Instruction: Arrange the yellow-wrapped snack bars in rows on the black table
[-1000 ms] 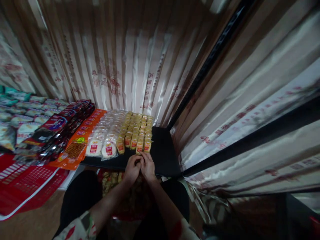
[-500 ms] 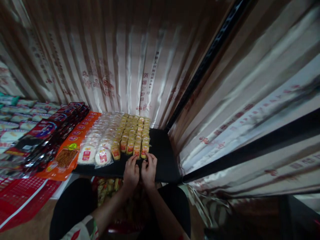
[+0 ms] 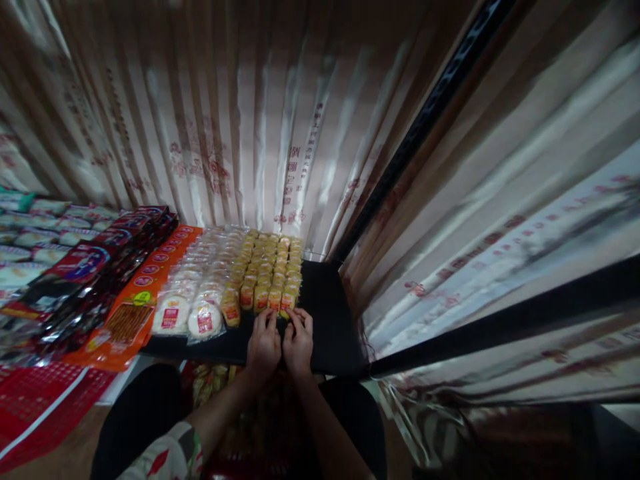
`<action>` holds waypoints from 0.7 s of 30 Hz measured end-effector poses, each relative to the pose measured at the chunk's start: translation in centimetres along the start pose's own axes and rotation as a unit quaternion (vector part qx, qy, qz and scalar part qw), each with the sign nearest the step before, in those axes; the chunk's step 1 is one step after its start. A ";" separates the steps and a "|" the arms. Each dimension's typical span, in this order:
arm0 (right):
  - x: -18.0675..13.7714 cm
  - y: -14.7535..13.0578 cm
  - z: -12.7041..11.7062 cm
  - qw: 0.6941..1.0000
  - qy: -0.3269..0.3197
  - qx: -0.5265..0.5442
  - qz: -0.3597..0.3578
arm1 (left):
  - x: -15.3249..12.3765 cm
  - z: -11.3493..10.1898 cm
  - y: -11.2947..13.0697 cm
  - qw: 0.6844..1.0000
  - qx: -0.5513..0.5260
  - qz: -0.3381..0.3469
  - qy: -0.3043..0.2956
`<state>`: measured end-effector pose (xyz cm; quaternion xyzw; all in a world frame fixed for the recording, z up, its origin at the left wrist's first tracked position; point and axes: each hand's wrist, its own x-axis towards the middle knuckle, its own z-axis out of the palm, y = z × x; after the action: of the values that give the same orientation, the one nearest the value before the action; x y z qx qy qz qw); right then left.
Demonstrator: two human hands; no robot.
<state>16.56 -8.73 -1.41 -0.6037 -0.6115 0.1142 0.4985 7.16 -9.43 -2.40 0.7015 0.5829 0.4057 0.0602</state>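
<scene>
Rows of small yellow snack packs (image 3: 270,267) lie on a black shelf (image 3: 327,320). My left hand (image 3: 263,345) and my right hand (image 3: 299,341) rest side by side at the front of these rows. The fingers of both reach forward and touch the nearest yellow packs (image 3: 281,300). The fingers look stretched out and slightly curled, with nothing clearly gripped. Beside the yellow rows lie round white cakes in clear wrap (image 3: 193,319).
Orange snack packs (image 3: 131,313) and dark red packs (image 3: 85,267) lie further left, with pale packets (image 3: 25,233) beyond. A red basket (image 3: 35,400) sits low left. Shiny printed curtains (image 3: 240,120) hang behind and at right. A bag of packs (image 3: 215,380) rests on my lap.
Both hands moved forward from the shelf's front edge to the nearest yellow packs and their fingers spread over them. The view shifted slightly.
</scene>
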 end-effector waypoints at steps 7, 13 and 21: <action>0.1 -0.1 0.1 1.000 0.000 -0.011 0.013 | 0.1 -0.2 0.1 1.000 -0.003 0.018 -0.005; 0.0 0.1 0.3 1.000 0.001 -0.013 0.021 | 0.2 -0.3 0.4 1.000 -0.004 0.009 -0.021; 0.1 0.2 0.4 1.000 -0.009 -0.005 0.020 | 0.5 -0.7 0.8 0.999 0.012 -0.007 -0.049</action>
<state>16.40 -8.42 -1.67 -0.6174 -0.6043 0.1261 0.4876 7.30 -9.48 -1.27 0.7172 0.5886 0.3635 0.0833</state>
